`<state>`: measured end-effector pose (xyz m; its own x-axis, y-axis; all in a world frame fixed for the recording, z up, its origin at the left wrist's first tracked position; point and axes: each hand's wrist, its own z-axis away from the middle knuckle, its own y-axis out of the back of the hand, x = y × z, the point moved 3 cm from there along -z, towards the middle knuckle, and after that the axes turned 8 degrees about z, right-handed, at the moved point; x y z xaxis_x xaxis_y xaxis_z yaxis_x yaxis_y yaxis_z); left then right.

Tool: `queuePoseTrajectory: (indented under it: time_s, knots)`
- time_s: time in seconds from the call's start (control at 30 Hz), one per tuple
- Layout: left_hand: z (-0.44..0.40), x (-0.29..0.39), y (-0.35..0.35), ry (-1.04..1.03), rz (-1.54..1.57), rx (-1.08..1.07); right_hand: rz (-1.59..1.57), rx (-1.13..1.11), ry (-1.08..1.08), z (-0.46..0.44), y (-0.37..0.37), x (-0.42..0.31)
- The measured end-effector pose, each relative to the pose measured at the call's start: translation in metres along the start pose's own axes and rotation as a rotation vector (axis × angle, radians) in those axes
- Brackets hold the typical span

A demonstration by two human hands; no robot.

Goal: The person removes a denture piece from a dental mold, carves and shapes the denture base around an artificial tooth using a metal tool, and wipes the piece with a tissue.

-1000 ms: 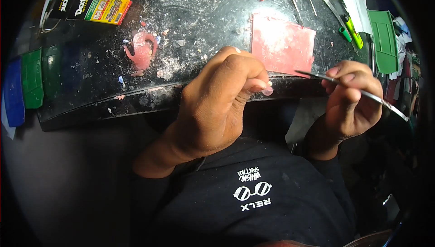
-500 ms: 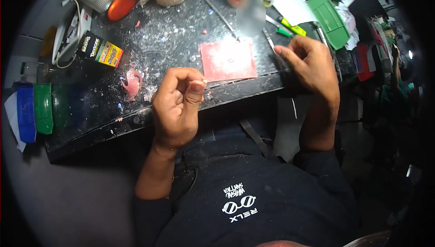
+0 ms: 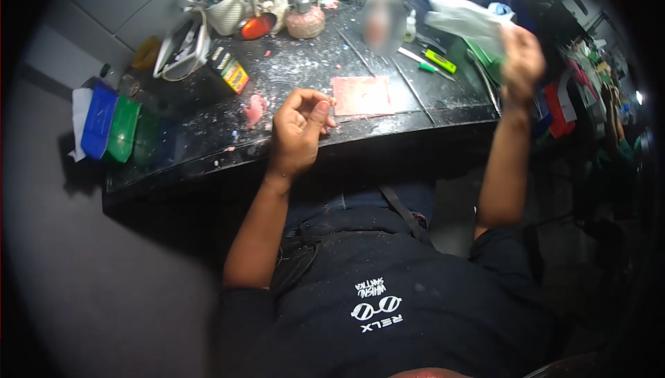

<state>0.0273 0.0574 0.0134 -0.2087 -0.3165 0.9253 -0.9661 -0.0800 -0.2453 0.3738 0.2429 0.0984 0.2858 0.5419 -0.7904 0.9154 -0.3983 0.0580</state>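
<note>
My left hand point(image 3: 302, 127) is pinched at the table's front edge, beside the left side of a pink wax sheet point(image 3: 361, 96). What sits between its fingertips is too small to make out. Off to the right, my right hand point(image 3: 523, 59), smeared by motion, grips a whitish sheet point(image 3: 465, 19) that hangs in the air over the table's right side. A thin metal tool point(image 3: 413, 91) lies to the right of the wax sheet, and another one point(image 3: 357, 52) lies behind it.
Pink wax scraps point(image 3: 255, 109) and a glue box point(image 3: 228, 71) lie on the left. Behind stand a tool cup point(image 3: 226, 12), an orange-red round thing point(image 3: 258, 27) and a pink-crusted jar point(image 3: 305, 20). A yellow-green marker point(image 3: 440, 61) lies right. Blue and green bins point(image 3: 123, 128) hang left.
My right hand has let go of the metal tool, moved away to the right and taken hold of the whitish sheet, lifting it. My left hand stays pinched. The view has widened.
</note>
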Motion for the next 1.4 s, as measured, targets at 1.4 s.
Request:
queuePoseTrajectory:
  time_s: [1.4]
  knots:
    - [0.050,0.055,-0.049,-0.036,0.068,-0.084,-0.267,-0.857,-0.138,0.182,-0.051,-0.140]
